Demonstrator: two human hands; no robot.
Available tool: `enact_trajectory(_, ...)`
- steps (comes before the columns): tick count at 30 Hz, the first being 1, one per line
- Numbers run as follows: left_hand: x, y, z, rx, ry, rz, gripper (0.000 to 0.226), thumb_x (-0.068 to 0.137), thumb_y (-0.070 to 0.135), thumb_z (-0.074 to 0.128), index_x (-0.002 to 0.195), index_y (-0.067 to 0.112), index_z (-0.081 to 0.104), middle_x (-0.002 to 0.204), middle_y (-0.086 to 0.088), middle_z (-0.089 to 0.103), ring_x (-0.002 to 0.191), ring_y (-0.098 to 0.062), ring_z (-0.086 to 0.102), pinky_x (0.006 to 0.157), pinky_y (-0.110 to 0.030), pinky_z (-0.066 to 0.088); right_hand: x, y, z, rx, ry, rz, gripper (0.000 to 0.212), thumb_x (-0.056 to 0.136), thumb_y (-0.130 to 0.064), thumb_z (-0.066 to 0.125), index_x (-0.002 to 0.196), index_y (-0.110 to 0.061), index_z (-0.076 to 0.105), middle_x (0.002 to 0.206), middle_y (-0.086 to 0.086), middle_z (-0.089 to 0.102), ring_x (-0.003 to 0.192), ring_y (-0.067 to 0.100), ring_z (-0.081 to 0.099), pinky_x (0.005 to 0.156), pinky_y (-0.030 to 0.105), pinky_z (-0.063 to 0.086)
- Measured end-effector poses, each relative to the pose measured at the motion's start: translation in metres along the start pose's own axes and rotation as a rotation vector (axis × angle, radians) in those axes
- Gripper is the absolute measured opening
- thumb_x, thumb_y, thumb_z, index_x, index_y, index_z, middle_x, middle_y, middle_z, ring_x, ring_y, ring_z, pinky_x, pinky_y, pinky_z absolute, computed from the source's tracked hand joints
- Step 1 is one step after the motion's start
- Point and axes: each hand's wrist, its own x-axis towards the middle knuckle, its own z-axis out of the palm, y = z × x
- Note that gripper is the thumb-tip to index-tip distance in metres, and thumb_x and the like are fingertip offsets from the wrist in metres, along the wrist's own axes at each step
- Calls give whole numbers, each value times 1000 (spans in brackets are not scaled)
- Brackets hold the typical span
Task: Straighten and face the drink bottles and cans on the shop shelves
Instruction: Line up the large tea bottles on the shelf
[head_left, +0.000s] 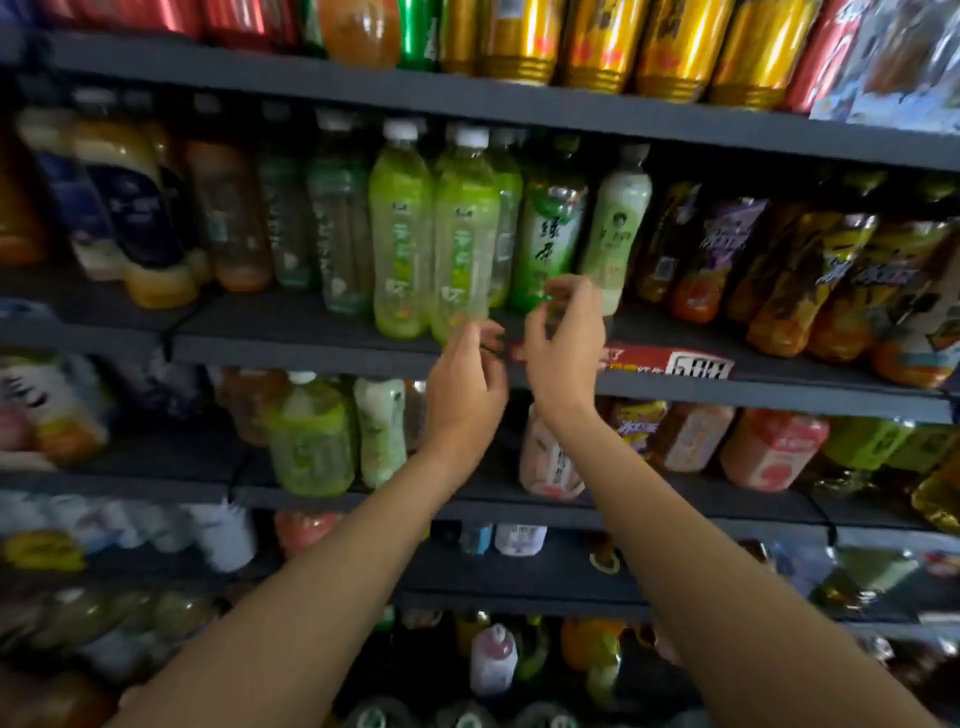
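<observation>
On the middle shelf (311, 351) stand two light green bottles with white caps, one (400, 234) on the left and one (465, 234) beside it at the shelf front. To their right are a dark green tea bottle (551, 234) and a pale milky bottle (618, 223). My left hand (467, 379) is raised at the shelf edge just below the second light green bottle, fingers loosely curled and holding nothing. My right hand (563, 338) hovers in front of the tea bottle's base, fingers loosely curled with nothing gripped.
Gold cans (597, 47) and red cans line the top shelf. Yellow and purple bottles (810, 280) lean at the right of the middle shelf. A red price tag (670, 364) sits on the shelf edge. More bottles (311, 441) fill the lower shelves.
</observation>
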Motion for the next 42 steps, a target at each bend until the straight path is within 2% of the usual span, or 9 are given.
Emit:
enact_trajectory(5,-58,-89,-30,104,38,-164,18,89,4,52,106,8,55,101,-4,58,92,-21,58,77,-30,46,-99,31,60,14,-302,106,11,88,-8,58,99,-6,57,99,9,60,89,19,56,75,29,45)
enact_trajectory(9,-53,-137,-45,178,65,-265,23,89,4,53,112,7,53,103,-4,54,90,-13,51,74,-13,34,-112,68,120,-41,-606,355,58,82,-27,71,127,-4,43,122,12,55,115,27,51,92,34,44)
enact_trajectory(17,-45,-190,-56,147,-159,-336,45,93,8,48,137,10,38,136,-5,46,125,-18,45,99,-28,39,-99,89,197,-21,-587,503,67,74,-24,78,127,-4,41,124,16,57,115,32,54,94,38,45)
enact_trajectory(22,-50,-187,-60,6,-428,-391,74,86,15,60,147,16,17,145,1,35,133,-16,35,108,-35,35,-104,83,164,-35,-633,447,61,68,-19,80,122,-10,53,116,9,63,108,25,59,85,30,48)
enact_trajectory(25,-52,-157,-62,-62,-544,-449,72,82,5,65,142,9,25,126,6,40,123,-10,39,90,-15,35,-113,58,107,-56,-792,354,62,54,-33,79,109,-13,59,100,-2,66,94,13,62,75,20,45)
enact_trajectory(28,-50,-125,-61,-90,-737,-438,78,69,10,78,135,11,38,124,-7,55,119,-22,52,87,-25,44,-98,36,44,-59,-898,285,56,53,-35,83,102,-17,62,88,-10,62,83,5,59,64,10,42)
enact_trajectory(31,-28,-70,-53,-209,-727,-325,85,51,28,84,125,11,46,122,-12,59,113,-21,57,94,-33,49,-59,17,-9,-116,-813,217,47,64,-16,82,107,-12,63,93,-1,64,89,13,61,70,20,46)
enact_trajectory(35,15,13,-25,-321,-594,-184,65,71,-1,75,128,4,43,120,-12,58,108,-18,55,83,-17,47,-2,-4,-65,-5,-518,164,58,61,-18,78,114,-9,58,101,3,64,92,14,60,76,25,48)
enact_trajectory(42,80,85,44,-205,-447,31,69,78,11,72,138,8,38,130,-11,55,119,-24,53,95,-27,41,80,29,-105,110,-283,104,56,68,-5,75,119,-12,53,113,6,64,107,22,60,94,45,49)
